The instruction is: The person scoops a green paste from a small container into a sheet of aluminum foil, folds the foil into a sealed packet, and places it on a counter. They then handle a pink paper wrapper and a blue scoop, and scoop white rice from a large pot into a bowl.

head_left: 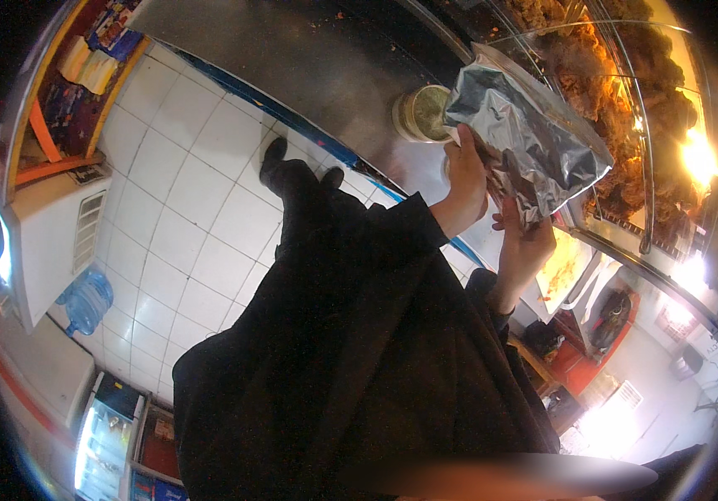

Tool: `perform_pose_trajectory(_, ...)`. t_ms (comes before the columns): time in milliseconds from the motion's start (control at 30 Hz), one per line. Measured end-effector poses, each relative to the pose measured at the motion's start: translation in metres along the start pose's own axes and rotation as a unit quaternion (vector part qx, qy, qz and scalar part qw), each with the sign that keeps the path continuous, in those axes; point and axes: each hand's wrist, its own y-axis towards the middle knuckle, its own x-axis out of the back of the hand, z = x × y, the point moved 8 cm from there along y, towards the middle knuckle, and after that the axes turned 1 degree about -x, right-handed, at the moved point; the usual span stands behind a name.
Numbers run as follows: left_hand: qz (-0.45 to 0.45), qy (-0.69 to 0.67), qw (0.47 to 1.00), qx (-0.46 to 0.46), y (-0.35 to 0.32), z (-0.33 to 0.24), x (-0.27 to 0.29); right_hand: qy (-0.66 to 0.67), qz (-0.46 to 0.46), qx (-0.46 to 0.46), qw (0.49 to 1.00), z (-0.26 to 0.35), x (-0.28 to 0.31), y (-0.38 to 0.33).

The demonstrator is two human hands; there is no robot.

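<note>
A silver foil bag (534,134) hangs in front of me, crinkled and bulging, held between both hands. My left hand (464,182) is closed on its near left edge, thumb pressed along the foil. On the bag's lower edge, my right hand (527,250) grips with bent fingers. Whatever is inside the bag does not show. A round tub (407,115) with greenish contents stands on the metal counter (325,79), just left of the bag and close to my left fingers; the bag partly overlaps it.
Behind the bag, a lit glass display case (647,125) holds heaps of fried, breaded food. A pale tray (561,271) with orange crumbs lies beyond my right hand. White floor tiles (200,192) spread at left, with a blue water jug (87,301) and a glass-fronted fridge (104,442).
</note>
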Motion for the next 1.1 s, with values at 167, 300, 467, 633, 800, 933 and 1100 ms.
perform_pose_trajectory(167,0.006,-0.033,0.999,-0.036,0.004,-0.008,-0.005,-0.046,-0.019,0.050,0.998,0.003,-0.001,0.000)
perform_pose_trajectory(300,0.036,-0.052,0.998,-0.024,-0.009,-0.016,-0.023,-0.083,-0.031,0.058,0.994,0.008,0.001,0.004)
perform_pose_trajectory(467,0.057,-0.102,0.992,-0.035,0.005,-0.013,-0.021,-0.033,-0.079,0.113,0.990,0.017,-0.004,0.010)
perform_pose_trajectory(633,0.137,-0.137,0.981,-0.011,0.009,-0.006,-0.020,-0.052,-0.074,0.120,0.989,0.030,-0.004,0.022)
perform_pose_trajectory(800,0.097,0.069,0.992,-0.028,-0.004,-0.032,0.019,-0.067,-0.072,0.141,0.985,0.029,0.004,0.035)
perform_pose_trajectory(933,0.067,0.264,0.952,-0.142,-0.025,-0.112,0.031,-0.087,-0.059,0.152,0.983,0.031,0.004,0.041)
perform_pose_trajectory(1100,0.207,0.547,0.652,-0.482,-0.026,-0.197,-0.026,-0.030,-0.039,0.190,0.981,0.026,0.011,0.051)
